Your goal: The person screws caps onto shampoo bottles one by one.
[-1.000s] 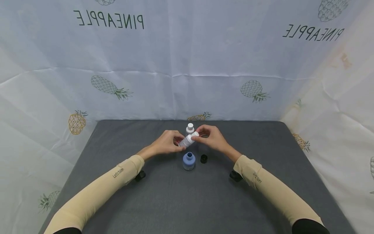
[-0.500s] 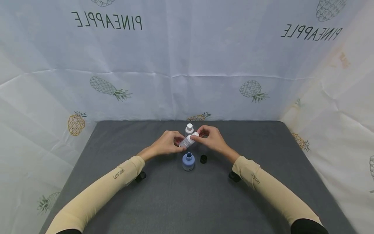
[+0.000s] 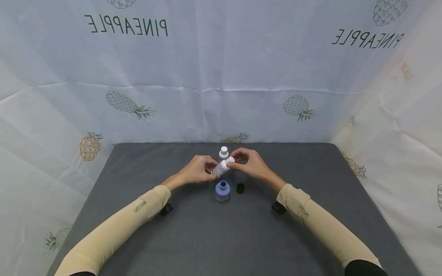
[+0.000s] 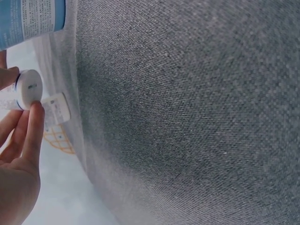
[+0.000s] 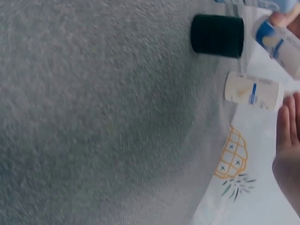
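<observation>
Between my hands, above the table, a small white bottle (image 3: 219, 168) with a printed label is held tilted, its cap end up to the right. My left hand (image 3: 199, 169) grips it near the base, and the left wrist view shows thumb and fingertips around its round white bottom (image 4: 32, 88). My right hand (image 3: 250, 163) pinches the white cap (image 3: 229, 160) between thumb and fingers. Just below stands an uncapped blue bottle (image 3: 222, 193), its dark mouth facing up. Right of that, a black cap (image 3: 240, 188) lies on the table.
Behind the held bottle stands a second white-capped bottle (image 3: 223, 151), partly hidden by it. The grey table (image 3: 221, 237) ends at a hanging pineapple-print cloth (image 3: 179, 111). Dark wrist devices (image 3: 279, 207) sit under both sleeves.
My right fingers and the cap they pinch have shifted very slightly left. My left hand, the blue bottle and the black cap keep their places.
</observation>
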`<state>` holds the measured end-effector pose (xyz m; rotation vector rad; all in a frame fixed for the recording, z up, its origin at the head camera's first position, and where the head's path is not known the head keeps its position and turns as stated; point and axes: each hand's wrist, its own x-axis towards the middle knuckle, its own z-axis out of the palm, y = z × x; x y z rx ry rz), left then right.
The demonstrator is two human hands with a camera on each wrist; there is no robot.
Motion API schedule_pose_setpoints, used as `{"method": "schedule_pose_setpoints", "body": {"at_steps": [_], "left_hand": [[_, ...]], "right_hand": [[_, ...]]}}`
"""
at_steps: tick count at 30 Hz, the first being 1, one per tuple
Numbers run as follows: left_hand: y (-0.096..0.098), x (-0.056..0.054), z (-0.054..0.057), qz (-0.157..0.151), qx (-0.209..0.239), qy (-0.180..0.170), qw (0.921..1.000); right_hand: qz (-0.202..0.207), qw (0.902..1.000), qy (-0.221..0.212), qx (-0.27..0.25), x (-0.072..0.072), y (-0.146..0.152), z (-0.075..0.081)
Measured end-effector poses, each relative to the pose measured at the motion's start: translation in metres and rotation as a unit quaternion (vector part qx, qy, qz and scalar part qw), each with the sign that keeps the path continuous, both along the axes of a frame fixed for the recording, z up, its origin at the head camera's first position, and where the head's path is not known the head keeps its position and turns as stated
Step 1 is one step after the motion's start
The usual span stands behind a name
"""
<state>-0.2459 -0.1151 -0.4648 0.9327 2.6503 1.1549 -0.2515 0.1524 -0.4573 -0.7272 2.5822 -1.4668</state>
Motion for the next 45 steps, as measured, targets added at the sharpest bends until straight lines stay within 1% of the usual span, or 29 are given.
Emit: {"method": "schedule_pose_setpoints", "body": {"at_steps": [3,7,10,12,18,27,31,38,45], "left_hand": [[-0.001,0.001,0.0,0.001,0.005,-0.004,1.0],[-0.001,0.0,0.0,0.002,0.005,-0.004,1.0],[-0.002,0.0,0.0,0.002,0.002,0.0,1.0],[-0.002,0.0,0.0,0.002,0.001,0.003,1.0],[-0.001,0.001,0.0,-0.001,0.0,0.001,1.0],[-0.001,0.0,0.001,0.0,0.002,0.002,1.0],[-0.002,0.0,0.001,0.001,0.002,0.006,1.0],[-0.002,-0.001,0.001,0.002,0.002,0.007,1.0],[0.001,-0.001,0.001,0.006,-0.001,0.007,1.0]], "right_hand": [[0.053,0.9984,-0.01,-0.016,-0.002,0.005,0.001],[0.121,0.9919,0.004,-0.037,-0.006,0.009,0.004],[0.147,0.9878,0.017,-0.047,-0.007,0.01,0.007],[0.152,0.987,0.016,-0.049,-0.008,0.01,0.009],[0.137,0.99,0.006,-0.035,-0.007,0.008,0.011],[0.104,0.994,0.017,-0.028,-0.008,0.006,0.008],[0.078,0.9965,0.017,-0.024,-0.007,0.003,0.008],[0.021,0.9997,0.013,-0.004,-0.005,-0.003,0.008],[-0.007,0.9999,0.014,0.005,-0.004,-0.004,0.005]]}}
